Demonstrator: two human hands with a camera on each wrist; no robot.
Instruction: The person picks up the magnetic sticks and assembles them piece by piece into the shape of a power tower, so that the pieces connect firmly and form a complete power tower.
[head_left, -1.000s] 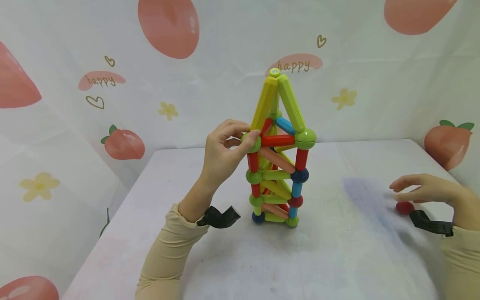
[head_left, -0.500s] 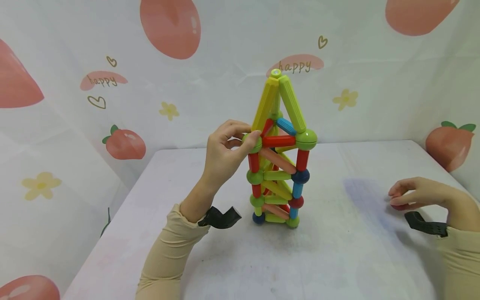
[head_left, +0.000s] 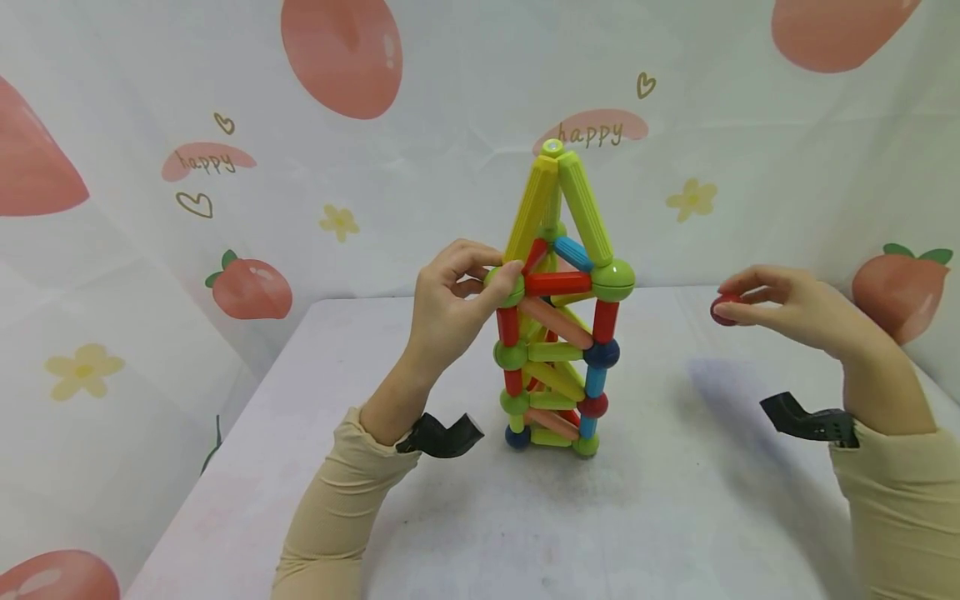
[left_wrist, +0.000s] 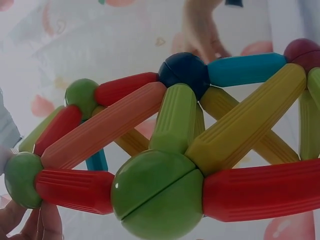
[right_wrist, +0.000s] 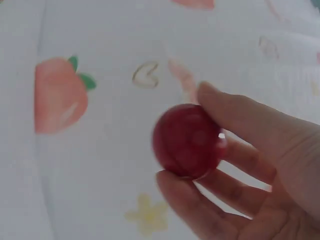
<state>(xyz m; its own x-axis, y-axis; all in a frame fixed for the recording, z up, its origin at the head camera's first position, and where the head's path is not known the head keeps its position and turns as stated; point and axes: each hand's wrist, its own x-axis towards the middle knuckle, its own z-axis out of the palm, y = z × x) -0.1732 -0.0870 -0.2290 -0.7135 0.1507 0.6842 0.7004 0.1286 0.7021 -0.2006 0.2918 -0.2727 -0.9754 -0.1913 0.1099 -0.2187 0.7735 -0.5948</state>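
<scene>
A tall tower of coloured rods and balls (head_left: pixel 555 352) stands upright on the table, narrowing to a point of yellow and light green rods. My left hand (head_left: pixel 450 292) pinches the green ball (left_wrist: pixel 24 180) at the tower's upper left corner between thumb and fingers. Off to the right, my right hand (head_left: pixel 802 312) holds a dark red ball (right_wrist: pixel 187 141) by thumb and fingertips, raised above the table. On the tower's right side sit another green ball (head_left: pixel 613 280), a dark blue ball (head_left: pixel 602 353) and a red ball (head_left: pixel 592 405).
The white table (head_left: pixel 465 533) carries the tower near its middle. Behind it hangs a white cloth (head_left: pixel 465 192) printed with peaches, flowers and hearts. A black wrist camera (head_left: pixel 441 435) sits on the left wrist, another black camera (head_left: pixel 806 419) on the right.
My right hand has closed on the red ball, lifted it off the table and carried it up and to the left. My left hand and the tower stay in place.
</scene>
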